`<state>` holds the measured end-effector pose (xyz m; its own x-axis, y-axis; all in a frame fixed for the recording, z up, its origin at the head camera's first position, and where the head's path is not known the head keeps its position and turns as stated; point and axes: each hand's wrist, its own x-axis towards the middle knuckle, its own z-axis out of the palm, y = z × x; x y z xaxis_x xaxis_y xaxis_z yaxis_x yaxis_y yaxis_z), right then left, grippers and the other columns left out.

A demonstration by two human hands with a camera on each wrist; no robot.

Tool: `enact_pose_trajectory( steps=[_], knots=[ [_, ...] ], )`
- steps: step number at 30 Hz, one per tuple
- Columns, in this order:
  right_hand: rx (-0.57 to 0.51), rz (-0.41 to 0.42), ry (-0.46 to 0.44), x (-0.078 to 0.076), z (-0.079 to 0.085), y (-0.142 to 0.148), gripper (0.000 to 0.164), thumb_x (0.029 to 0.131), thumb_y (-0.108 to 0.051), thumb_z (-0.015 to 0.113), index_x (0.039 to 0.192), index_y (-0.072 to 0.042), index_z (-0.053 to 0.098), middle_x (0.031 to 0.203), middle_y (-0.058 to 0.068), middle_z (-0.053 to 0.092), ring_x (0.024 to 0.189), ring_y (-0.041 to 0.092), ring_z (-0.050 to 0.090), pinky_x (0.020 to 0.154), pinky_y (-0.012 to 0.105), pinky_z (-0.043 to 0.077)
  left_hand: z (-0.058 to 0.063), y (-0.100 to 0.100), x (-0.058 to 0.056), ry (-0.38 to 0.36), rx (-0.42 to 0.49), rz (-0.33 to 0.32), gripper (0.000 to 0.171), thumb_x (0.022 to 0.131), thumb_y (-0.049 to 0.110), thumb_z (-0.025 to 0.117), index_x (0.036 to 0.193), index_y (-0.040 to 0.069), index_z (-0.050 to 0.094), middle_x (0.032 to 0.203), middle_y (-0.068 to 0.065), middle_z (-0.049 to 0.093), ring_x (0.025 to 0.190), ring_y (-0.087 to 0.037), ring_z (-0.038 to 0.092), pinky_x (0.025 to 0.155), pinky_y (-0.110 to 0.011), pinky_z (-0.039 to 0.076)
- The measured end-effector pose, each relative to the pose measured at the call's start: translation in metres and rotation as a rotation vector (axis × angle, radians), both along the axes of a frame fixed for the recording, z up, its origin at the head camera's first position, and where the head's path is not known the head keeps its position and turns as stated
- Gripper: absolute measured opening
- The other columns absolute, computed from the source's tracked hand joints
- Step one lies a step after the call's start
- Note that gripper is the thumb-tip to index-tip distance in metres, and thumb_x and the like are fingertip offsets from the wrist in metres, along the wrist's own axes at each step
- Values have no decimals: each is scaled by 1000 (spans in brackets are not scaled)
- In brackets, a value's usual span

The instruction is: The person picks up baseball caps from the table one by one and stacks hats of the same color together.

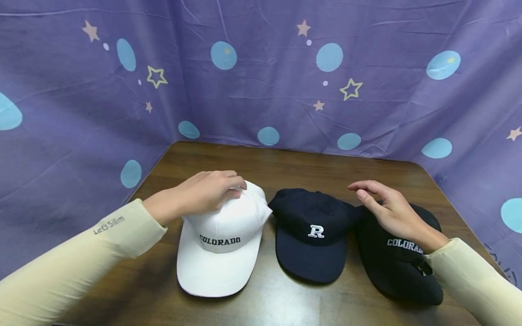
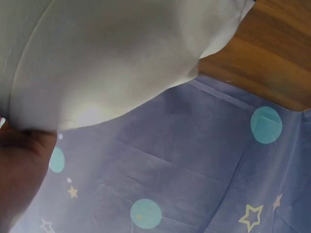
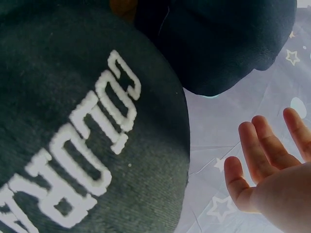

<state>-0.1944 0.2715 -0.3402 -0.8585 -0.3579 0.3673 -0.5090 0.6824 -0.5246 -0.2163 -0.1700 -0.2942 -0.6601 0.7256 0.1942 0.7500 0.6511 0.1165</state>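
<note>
A white baseball cap [image 1: 232, 226] with COLORADO in dark letters rests on the table, brim toward me. At the top of its crown, my left hand [image 1: 210, 192] holds the cloth with bent fingers; in the left wrist view the cap [image 2: 112, 58] hides most of the fingers. My right hand [image 1: 393, 213] hovers with loosely spread fingers above a black COLORADO cap [image 1: 401, 271], holding nothing. Its fingers [image 3: 252, 150] appear apart from the black cap [image 3: 97, 145] in the right wrist view. Between these two caps lies a navy cap [image 1: 311, 258] with a white R.
The caps stand side by side on a brown wooden table [image 1: 293, 163], the navy one touching or nearly touching its neighbours. A purple curtain [image 1: 261, 90] with stars and blue ovals hangs behind the table and along its sides.
</note>
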Motion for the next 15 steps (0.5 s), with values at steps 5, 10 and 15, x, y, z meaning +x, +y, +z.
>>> enact_pose_trajectory(
  steps=[5,10,15],
  knots=[
    [10,-1,1,0,-1,1,28,110,-21,50,133,-25,65,130,-2,67,98,6,67,89,21,45,-10,-4,0,64,41,39,14,100,13,67,113,17,72,96,4,62,79,-13,62,70,-34,54],
    [9,0,-3,1,-1,1,28,110,-21,50,134,-25,65,131,-2,66,101,4,66,89,20,45,-17,-6,-1,70,70,59,15,100,13,67,114,16,73,95,3,61,76,-12,60,68,-33,52],
    [4,3,3,1,-2,2,28,110,-20,50,133,-23,66,130,0,66,99,7,66,89,21,45,-21,-6,-5,78,70,20,16,100,14,67,114,16,73,95,3,60,76,-12,60,69,-33,52]
  ],
)
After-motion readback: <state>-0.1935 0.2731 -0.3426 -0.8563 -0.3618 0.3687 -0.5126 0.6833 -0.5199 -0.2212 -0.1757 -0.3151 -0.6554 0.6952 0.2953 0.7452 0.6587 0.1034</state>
